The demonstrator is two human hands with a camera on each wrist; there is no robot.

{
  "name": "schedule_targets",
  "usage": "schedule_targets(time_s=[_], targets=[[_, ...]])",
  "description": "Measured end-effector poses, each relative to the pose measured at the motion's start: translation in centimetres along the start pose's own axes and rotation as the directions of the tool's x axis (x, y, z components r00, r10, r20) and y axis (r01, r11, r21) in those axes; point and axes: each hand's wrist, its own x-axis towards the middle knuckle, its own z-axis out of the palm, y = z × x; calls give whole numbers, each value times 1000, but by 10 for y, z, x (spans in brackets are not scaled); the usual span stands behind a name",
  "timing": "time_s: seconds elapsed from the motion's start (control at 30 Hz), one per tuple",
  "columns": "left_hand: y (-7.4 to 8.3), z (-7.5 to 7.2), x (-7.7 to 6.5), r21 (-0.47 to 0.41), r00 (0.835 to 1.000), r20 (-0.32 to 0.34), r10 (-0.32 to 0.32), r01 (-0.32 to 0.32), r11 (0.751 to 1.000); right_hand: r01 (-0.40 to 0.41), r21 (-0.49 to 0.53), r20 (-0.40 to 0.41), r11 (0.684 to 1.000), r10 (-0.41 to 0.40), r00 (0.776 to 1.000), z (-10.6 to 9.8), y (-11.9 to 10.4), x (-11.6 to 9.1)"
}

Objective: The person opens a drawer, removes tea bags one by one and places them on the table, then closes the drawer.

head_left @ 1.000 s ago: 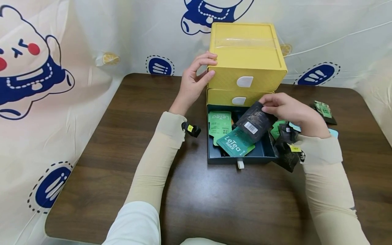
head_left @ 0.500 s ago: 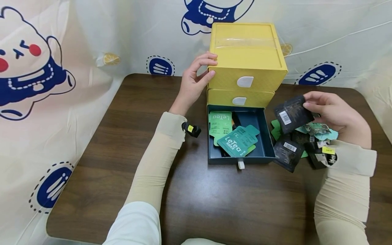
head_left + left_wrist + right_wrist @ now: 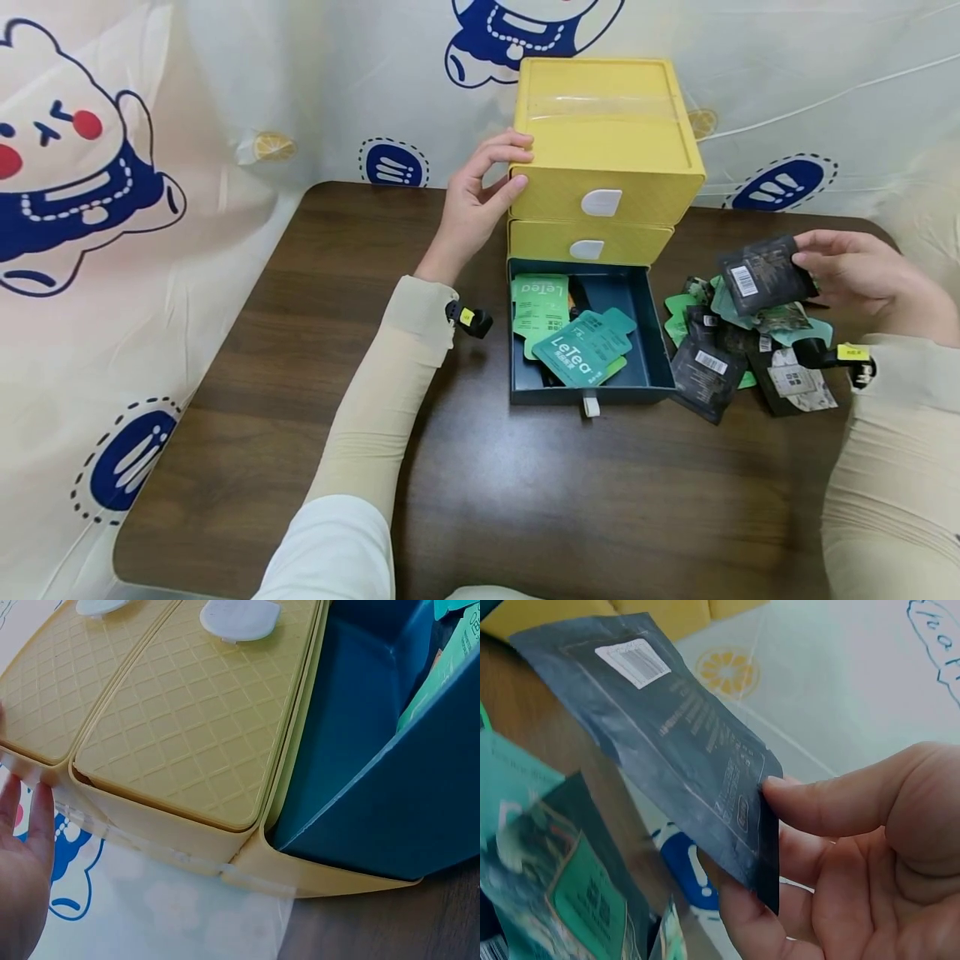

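My right hand (image 3: 862, 267) pinches a black tea sachet (image 3: 767, 273) by one edge, thumb on the printed face; its white barcode label shows in the right wrist view. The sachet hangs over a pile of green, teal and black sachets (image 3: 708, 375) right of the drawer. My left hand (image 3: 480, 196) rests with its fingers against the left side of the yellow drawer box (image 3: 607, 125). The bottom drawer (image 3: 645, 367) is pulled out, dark blue inside. In it lie a light green sachet (image 3: 542, 302) and a teal LeTea sachet (image 3: 581, 346).
The brown wooden table (image 3: 337, 350) carries everything. Behind it hangs a pale curtain (image 3: 247, 67) with blue bear prints. Two upper drawers with white tabs (image 3: 600, 202) stay closed. A white pull tab (image 3: 591, 406) sticks out at the drawer's front.
My right hand has lifted the black sachet out of the drawer and carried it right, over the pile. My left hand has stayed on the box.
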Motion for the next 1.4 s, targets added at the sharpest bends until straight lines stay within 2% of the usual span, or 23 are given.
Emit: schedule_targets(time_s=[0.23,0.37,0.5,0.67,0.8,1.0,1.1,1.23,1.3,1.4], targets=[[-2,1,0,4,1000,7,0,0,1000,-83,-69,3,994,83,997,-9,12,6],[-2,0,0,8,1000,5,-1,1,1000,-110,-199,-38,974,104,994,-10,16,6],[-2,0,0,8,1000,6,0,0,1000,-126,-357,-102,926,95,990,-8,16,5],[-2,0,0,2,1000,3,0,0,1000,-121,-401,-172,908,55,984,-3,15,4],[-1,0,0,0,1000,2,-2,2,1000,-99,-455,-182,885,16,983,3,8,2],[-1,0,0,-2,1000,0,-3,3,1000,-48,-518,-106,854,-8,994,23,-16,-3],[-2,0,1,-4,1000,-1,-8,8,1000,22,-552,-33,834,-48,998,35,-31,-5],[-2,0,1,-8,1000,-6,-14,14,1000,143,-546,53,826,-137,989,53,-52,-9],[-2,0,1,-8,1000,-7,-15,15,1000,185,-518,81,835,-168,983,61,-61,-10],[-1,1,0,-9,1000,-7,-17,17,1000,244,-506,123,827,-211,970,75,-74,-11]])
